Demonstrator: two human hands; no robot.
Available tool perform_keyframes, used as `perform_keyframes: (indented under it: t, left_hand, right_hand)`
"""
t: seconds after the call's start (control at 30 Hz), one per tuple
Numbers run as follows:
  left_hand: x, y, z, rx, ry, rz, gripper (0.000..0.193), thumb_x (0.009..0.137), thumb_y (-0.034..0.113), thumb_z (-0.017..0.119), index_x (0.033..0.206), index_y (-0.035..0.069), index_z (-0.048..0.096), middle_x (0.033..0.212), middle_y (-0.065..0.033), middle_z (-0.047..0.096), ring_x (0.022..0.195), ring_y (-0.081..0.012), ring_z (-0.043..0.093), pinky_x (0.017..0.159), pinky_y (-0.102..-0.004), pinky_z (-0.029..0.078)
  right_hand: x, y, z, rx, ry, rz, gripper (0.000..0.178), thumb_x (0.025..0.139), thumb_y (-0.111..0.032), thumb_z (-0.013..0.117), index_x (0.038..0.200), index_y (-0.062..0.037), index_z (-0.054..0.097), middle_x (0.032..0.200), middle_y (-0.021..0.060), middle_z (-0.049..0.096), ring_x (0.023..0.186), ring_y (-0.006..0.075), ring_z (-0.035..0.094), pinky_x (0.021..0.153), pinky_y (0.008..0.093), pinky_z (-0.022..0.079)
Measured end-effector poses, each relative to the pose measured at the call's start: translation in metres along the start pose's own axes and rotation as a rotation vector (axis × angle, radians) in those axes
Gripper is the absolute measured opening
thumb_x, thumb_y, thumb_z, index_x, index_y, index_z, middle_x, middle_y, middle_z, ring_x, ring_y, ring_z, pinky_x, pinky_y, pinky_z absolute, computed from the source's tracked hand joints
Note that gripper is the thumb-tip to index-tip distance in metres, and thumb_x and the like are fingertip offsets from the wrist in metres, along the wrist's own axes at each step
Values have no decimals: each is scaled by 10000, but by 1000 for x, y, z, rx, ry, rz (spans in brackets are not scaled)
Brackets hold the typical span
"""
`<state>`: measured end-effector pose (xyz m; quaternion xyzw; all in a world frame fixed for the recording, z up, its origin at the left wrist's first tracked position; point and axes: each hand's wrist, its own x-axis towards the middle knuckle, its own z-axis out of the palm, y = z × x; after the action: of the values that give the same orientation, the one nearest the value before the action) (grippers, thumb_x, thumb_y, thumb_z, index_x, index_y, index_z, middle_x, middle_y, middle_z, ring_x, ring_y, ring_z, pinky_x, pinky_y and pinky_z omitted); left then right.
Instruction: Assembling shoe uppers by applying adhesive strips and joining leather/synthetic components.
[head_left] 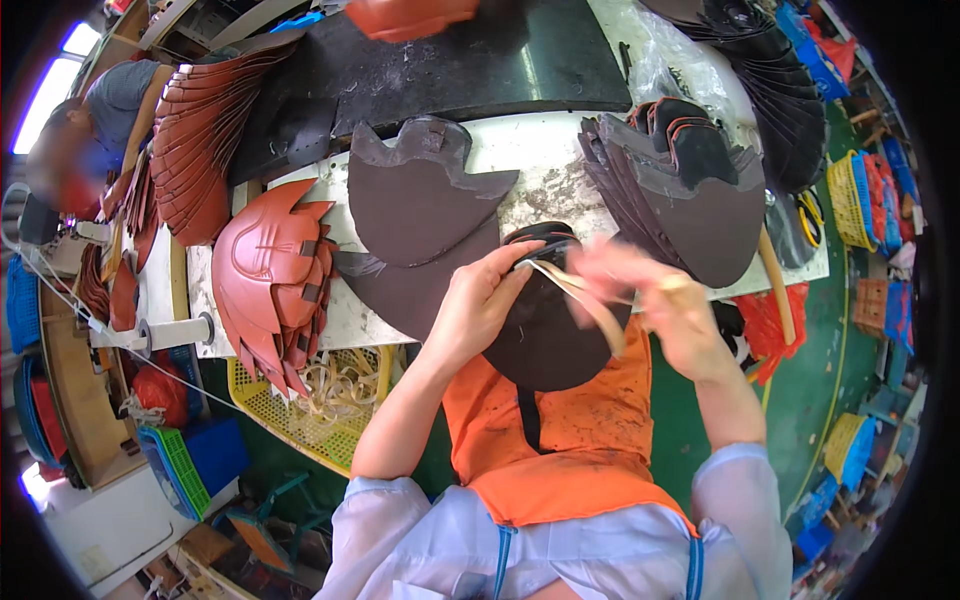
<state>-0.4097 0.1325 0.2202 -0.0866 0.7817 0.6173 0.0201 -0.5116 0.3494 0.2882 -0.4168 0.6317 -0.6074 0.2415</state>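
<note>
A dark brown curved piece [550, 345], like a leather or felt panel, rests on my orange apron at the table's front edge. My left hand [482, 300] is closed, its thumb and fingers pinching the piece's black upper edge. A pale, narrow strip [585, 300] runs from that pinch toward the right and hangs down over the piece. Beside the strip, my right hand [665, 305] is smeared by motion, so its grip on the strip cannot be made out. Flat dark brown panels [425, 195] with grey-coated edges lie just beyond my hands.
Reddish-brown shaped pieces [270, 270] are stacked at left, with more fanned out [205, 150] behind. Dark panels [690, 200] pile up at right. A yellow basket [300, 430] of pale strips stands below the table. Yellow-handled scissors [810, 218] lie at the right edge. Someone sits far left.
</note>
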Motion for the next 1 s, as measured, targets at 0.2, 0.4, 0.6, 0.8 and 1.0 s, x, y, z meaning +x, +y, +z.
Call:
perform_keyframes:
  t: [0.2, 0.4, 0.6, 0.8, 1.0]
  left_hand:
    - [-7, 3, 3, -88, 96, -79, 301, 1016, 50, 574, 1301, -18, 644, 990, -73, 719, 879, -62, 612, 793, -244, 503]
    - [-11, 12, 13, -62, 181, -39, 296, 992, 60, 610, 1278, 9, 667, 834, -61, 713, 714, -22, 571, 657, -232, 486]
    - [-18, 10, 10, -63, 245, 2, 306, 991, 50, 614, 1290, 10, 668, 853, -27, 710, 722, -14, 563, 660, -213, 472]
    - [-19, 8, 12, -139, 235, -26, 304, 1003, 42, 602, 1298, 2, 666, 854, 17, 678, 734, 3, 528, 670, -183, 450]
    - [-19, 11, 13, -195, 256, -17, 306, 1002, 32, 603, 1299, -6, 663, 905, 8, 686, 766, -2, 540, 699, -179, 456]
  right_hand:
    - [-25, -15, -51, 280, -563, 217, 779, 869, -556, 709, 1399, -7, 557, 1053, 102, 613, 765, 153, 618, 714, 302, 511]
    - [-7, 8, 27, -632, 34, 136, 854, 716, -353, 892, 1427, -78, 509, 1169, 123, 637, 1074, 309, 627, 968, 406, 480]
    - [-7, 23, 25, -564, 375, 78, 298, 868, -140, 790, 1128, -53, 672, 1026, 122, 714, 812, 259, 747, 677, 354, 574]
    - [-13, 38, 29, 138, 419, -104, 353, 844, 49, 737, 1175, -57, 672, 934, 94, 651, 688, 200, 645, 659, 326, 572]
    - [-1, 7, 21, -840, 225, -49, 499, 826, -218, 815, 1266, -77, 628, 905, 84, 658, 707, 217, 685, 635, 347, 557]
